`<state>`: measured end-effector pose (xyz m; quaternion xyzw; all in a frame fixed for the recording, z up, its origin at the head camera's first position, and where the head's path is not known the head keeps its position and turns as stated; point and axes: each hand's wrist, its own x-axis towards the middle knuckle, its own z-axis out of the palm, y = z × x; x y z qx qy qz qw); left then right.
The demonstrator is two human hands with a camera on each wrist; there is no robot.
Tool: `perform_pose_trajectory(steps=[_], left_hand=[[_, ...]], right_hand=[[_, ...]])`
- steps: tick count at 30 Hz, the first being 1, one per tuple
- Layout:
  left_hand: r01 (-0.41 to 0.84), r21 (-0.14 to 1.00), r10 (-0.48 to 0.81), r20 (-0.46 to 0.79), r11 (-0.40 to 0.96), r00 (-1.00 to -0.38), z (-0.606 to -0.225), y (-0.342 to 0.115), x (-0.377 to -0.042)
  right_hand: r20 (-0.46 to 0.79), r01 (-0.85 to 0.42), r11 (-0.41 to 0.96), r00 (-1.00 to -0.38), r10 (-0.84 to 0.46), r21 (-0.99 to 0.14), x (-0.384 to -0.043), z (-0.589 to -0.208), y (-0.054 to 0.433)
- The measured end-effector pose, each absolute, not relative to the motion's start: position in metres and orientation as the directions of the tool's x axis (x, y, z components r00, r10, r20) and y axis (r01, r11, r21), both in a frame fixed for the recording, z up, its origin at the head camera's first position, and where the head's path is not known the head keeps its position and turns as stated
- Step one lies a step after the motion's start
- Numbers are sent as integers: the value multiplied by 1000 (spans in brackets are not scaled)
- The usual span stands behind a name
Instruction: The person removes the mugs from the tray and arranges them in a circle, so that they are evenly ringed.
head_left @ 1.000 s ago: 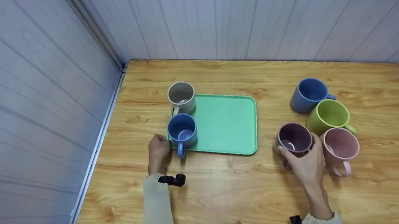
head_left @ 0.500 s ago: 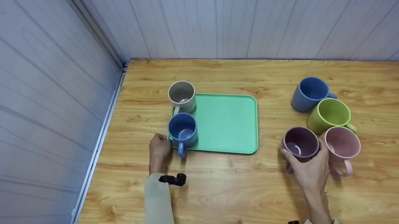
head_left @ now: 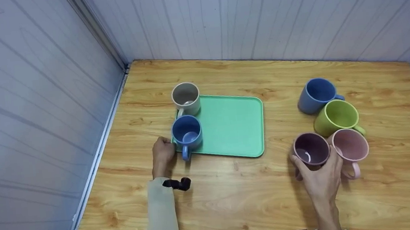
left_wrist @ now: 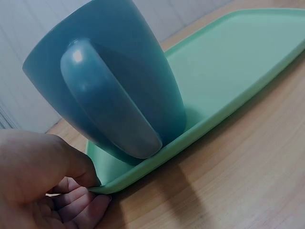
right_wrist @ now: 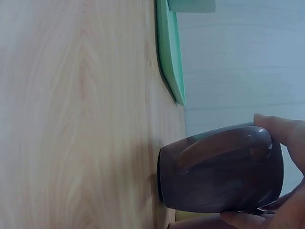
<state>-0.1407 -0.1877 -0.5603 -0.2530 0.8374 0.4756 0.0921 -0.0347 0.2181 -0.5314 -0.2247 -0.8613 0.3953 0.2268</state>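
My left hand [head_left: 163, 152] pinches the near left corner of the green tray [head_left: 234, 125], thumb on top and fingers beneath, as the left wrist view shows. Beside it on the tray stands a blue mug [left_wrist: 109, 81], its handle turned to the near edge. Behind that, a grey mug [head_left: 186, 98] stands at the tray's far left corner. Right of the tray, my right hand [head_left: 322, 179] grips a purple mug [right_wrist: 219, 176] round its upper part, thumb on the left and fingers on the right. The purple mug is upright, close beside a pink mug [head_left: 350, 148].
A yellow-green mug [head_left: 337, 119] stands behind the pink one, and a second blue mug [head_left: 316, 96] behind that. Wooden table top [head_left: 235, 198] spreads in front of the tray. White panel walls [head_left: 195, 18] rise at the back and left.
The purple mug has shifted right and nearer to me in my right hand, up against the pink mug in view. My left hand and the tray stay put.
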Motion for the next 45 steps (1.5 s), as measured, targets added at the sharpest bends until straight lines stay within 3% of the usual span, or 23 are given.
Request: perform_pose_trajectory(steps=[8, 19, 37, 45], left_hand=[[-526, 764, -341, -414, 374, -844, -561, -189, -142], [-518, 750, -328, -408, 411, -852, -561, -188, -141], [-558, 746, -351, -445, 363, -824, -559, -186, -141], [-537, 750, -342, -424, 386, -839, -557, -187, -141]], right_hand=[[168, 267, 544, -766, 621, -796, -31, -533, 216], [279, 153, 538, -720, 635, -829, -32, -542, 217], [261, 167, 520, -714, 650, -838, -30, -543, 220], [256, 176, 546, -740, 622, -819, -25, -537, 218]])
